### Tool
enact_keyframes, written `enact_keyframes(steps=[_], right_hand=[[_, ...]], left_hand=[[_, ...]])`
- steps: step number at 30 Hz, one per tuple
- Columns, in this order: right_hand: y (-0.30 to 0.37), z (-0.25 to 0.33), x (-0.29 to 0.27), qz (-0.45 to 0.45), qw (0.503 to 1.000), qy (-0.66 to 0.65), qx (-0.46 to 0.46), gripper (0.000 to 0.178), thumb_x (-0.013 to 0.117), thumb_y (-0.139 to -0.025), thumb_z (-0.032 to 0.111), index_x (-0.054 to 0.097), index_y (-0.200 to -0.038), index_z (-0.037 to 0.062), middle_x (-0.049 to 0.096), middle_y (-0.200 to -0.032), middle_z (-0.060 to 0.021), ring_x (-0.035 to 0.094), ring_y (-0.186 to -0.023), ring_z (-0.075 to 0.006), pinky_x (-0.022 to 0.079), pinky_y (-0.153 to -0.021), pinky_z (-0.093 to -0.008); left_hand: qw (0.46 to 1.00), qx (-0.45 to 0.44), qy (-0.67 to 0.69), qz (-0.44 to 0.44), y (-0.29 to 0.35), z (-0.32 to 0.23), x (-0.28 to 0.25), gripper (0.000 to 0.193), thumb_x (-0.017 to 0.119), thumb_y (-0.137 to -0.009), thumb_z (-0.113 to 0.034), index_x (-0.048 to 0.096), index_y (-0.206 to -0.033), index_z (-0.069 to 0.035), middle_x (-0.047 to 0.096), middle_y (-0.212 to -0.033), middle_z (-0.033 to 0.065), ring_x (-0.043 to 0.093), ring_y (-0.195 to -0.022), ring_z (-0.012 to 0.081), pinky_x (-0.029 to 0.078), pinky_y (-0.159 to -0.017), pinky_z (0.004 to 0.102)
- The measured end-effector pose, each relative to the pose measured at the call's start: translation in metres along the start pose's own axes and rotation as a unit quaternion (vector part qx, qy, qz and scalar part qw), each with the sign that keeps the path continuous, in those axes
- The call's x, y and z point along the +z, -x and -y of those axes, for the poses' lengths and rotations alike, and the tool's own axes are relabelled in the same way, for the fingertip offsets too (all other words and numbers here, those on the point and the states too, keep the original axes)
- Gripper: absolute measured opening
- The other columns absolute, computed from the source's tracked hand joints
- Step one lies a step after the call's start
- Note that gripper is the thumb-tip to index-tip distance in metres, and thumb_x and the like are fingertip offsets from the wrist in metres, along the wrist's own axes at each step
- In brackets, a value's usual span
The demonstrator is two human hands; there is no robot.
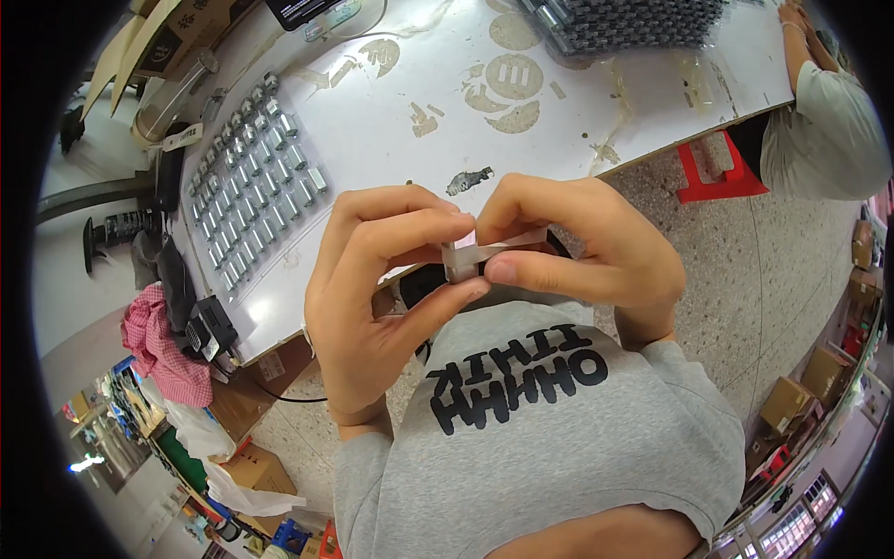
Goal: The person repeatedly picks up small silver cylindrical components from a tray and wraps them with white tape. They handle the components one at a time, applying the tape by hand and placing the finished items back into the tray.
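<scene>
In front of my chest, my left hand (pixel 358 298) pinches a small silvery block (pixel 460 263) between thumb and fingers. My right hand (pixel 605 247) is closed on a thin, pale, translucent strip (pixel 510 245), held between thumb and curled forefinger. The strip's left end meets the block; whether it is stuck to it I cannot tell. Both hands are raised over the near edge of the white table (pixel 372 121). To the left, several rows of shiny silver cylinders (pixel 251 191) stand in a clear plastic tray.
A mass of dark metallic cylinders (pixel 633 23) lies at the far right of the table. Beyond that edge are a person's sleeve (pixel 819 140) and a red stool (pixel 712 172). A black device (pixel 212 328) and a pink checked cloth (pixel 166 345) are at the left.
</scene>
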State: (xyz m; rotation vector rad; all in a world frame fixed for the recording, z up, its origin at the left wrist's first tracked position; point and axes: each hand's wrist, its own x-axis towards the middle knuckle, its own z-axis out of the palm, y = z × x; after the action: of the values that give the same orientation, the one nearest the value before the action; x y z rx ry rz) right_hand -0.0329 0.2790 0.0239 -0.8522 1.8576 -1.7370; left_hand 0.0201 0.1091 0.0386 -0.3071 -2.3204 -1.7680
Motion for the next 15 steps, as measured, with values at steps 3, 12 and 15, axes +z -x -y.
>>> enact_keyframes(steps=[3,12,15], right_hand=[[0.001,0.003,-0.003,0.022,0.999,-0.018,0.033,0.015,0.058,-0.079,0.015,0.052,-0.080,0.0013,0.051,-0.056,-0.0047,0.046,-0.048,-0.0092,0.036,-0.045,-0.0224],[0.000,0.016,-0.002,0.012,0.998,-0.028,0.057,0.012,0.055,-0.078,0.012,0.052,-0.074,0.0013,0.051,-0.051,-0.0050,0.043,-0.045,-0.0081,0.035,-0.044,-0.0219],[-0.001,0.015,0.001,0.005,0.998,-0.030,0.049,0.011,0.055,-0.078,0.011,0.051,-0.073,0.0010,0.052,-0.053,-0.0050,0.046,-0.046,-0.0074,0.036,-0.044,-0.0211]], left_hand=[[0.999,-0.028,0.027,0.005,0.002,0.000,-0.001,0.036,0.072,-0.058,0.003,0.057,-0.091,-0.001,0.051,-0.095,0.0098,0.055,-0.084,0.0149,0.051,-0.066,0.0221],[1.000,-0.014,0.002,-0.017,0.004,0.004,0.000,0.038,0.074,-0.056,0.001,0.056,-0.090,-0.001,0.051,-0.093,0.0089,0.055,-0.083,0.0136,0.049,-0.065,0.0212],[1.000,0.004,-0.019,-0.020,0.006,0.005,-0.002,0.039,0.074,-0.055,0.002,0.056,-0.090,-0.001,0.050,-0.093,0.0087,0.054,-0.083,0.0137,0.050,-0.064,0.0214]])
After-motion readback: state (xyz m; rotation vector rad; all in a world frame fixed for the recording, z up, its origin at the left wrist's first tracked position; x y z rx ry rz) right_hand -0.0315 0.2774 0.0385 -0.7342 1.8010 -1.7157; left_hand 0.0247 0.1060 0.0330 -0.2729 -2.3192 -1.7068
